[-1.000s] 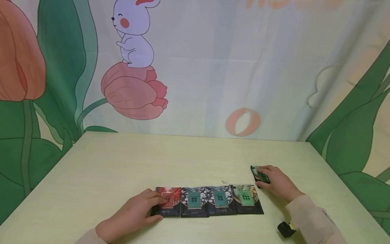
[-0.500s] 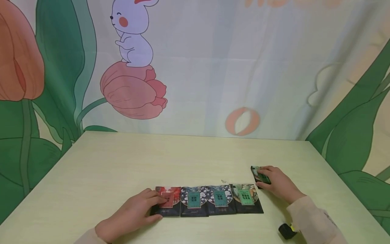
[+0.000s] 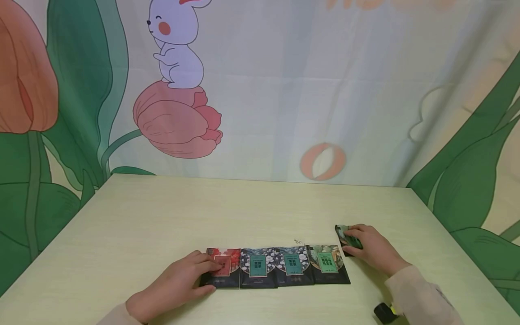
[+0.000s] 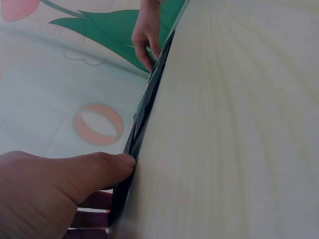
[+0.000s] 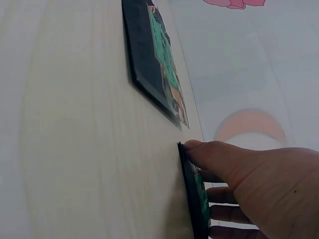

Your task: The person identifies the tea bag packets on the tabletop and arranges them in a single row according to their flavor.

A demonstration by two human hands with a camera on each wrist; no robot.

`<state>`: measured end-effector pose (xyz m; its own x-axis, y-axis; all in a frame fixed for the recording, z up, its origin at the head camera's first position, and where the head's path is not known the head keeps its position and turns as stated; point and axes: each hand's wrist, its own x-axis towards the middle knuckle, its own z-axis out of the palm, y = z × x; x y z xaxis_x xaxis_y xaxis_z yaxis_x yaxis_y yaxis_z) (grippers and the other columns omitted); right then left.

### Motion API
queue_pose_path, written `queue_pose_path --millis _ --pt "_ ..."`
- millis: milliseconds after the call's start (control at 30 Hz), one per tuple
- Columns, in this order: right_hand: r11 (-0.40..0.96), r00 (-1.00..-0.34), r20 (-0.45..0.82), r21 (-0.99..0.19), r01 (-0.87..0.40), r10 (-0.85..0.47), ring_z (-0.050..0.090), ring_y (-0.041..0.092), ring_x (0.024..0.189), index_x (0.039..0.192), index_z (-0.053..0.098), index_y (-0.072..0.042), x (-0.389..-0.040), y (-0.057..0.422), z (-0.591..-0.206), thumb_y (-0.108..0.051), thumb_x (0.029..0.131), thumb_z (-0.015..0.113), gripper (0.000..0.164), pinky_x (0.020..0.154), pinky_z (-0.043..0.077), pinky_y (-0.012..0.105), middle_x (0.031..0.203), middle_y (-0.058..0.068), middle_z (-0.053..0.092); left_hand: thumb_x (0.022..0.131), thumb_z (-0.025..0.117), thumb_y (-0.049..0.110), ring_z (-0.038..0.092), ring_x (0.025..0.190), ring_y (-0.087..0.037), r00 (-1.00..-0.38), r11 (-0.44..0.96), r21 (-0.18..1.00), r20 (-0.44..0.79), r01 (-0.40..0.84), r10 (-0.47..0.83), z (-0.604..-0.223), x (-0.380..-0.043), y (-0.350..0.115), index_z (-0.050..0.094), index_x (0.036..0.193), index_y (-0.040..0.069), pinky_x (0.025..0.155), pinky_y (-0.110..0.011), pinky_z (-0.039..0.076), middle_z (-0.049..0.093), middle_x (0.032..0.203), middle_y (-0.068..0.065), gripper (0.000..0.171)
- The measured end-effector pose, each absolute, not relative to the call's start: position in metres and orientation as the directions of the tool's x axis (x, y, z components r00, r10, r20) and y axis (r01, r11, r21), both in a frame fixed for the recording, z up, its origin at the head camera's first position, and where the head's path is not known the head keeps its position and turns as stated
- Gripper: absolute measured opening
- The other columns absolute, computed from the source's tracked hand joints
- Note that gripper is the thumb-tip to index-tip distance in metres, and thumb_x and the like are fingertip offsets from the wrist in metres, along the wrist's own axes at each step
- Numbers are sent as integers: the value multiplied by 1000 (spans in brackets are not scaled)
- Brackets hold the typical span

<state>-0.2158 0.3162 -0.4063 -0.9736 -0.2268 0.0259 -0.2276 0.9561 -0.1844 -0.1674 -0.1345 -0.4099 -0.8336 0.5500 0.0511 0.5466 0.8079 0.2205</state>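
In the head view, several flat printed sachets lie edge to edge in a row. A red-and-black sachet (image 3: 230,273) is at the left end, then two dark blue floral ones with teal labels (image 3: 257,268) (image 3: 293,266), then a green-labelled sachet (image 3: 328,265). My left hand (image 3: 178,282) rests on the red sachet, fingertips over its left part and thumb at its near edge. At upper right, my right hand (image 3: 375,248) holds another green-labelled sachet (image 3: 342,234) between thumb and fingers, just beyond the row's right end. In the right wrist view, that sachet (image 5: 194,194) is tipped up on edge.
A small black object with a yellow part (image 3: 385,313) lies by the right sleeve (image 3: 422,295). The pale wooden table (image 3: 203,210) ends at a printed cloth backdrop (image 3: 260,113). A small dark mark (image 3: 298,241) shows just behind the row.
My right hand has shifted slightly toward me and right with the green-labelled sachet. My left hand and the row stay nearly where they were.
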Motion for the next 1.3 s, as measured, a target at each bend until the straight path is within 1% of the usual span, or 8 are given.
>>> queue_pose_path --millis 233,733,1100,1300 --pt "952 -970 26 -186 -242 -242 51 45 118 123 63 -1 -211 318 -406 -34 86 70 51 97 44 56 128 24 55 80 75 41 54 100 -13 -831 803 227 60 551 554 -409 -167 -135 70 115 17 86 -37 55 65 114 3 43" --pt "954 -969 51 -170 -249 -244 52 43 117 122 64 -1 -202 318 -408 -32 85 71 49 96 45 55 127 22 57 79 76 41 54 100 -13 -836 807 229 62 544 546 -410 -167 -134 70 115 17 86 -37 55 65 115 3 44" --pt "955 -968 45 -158 -253 -249 53 42 115 119 65 -2 -195 319 -407 -33 83 72 48 95 46 54 124 21 58 80 75 41 55 102 -14 -826 796 227 89 561 556 -410 -166 -136 70 115 17 87 -37 54 65 114 2 44" --pt "953 -967 39 -161 -256 -253 53 41 115 119 65 -2 -190 317 -405 -34 83 72 48 94 46 54 123 20 59 80 75 41 55 103 -14 -827 797 229 82 559 557 -411 -166 -136 70 116 17 87 -37 54 65 115 2 44"
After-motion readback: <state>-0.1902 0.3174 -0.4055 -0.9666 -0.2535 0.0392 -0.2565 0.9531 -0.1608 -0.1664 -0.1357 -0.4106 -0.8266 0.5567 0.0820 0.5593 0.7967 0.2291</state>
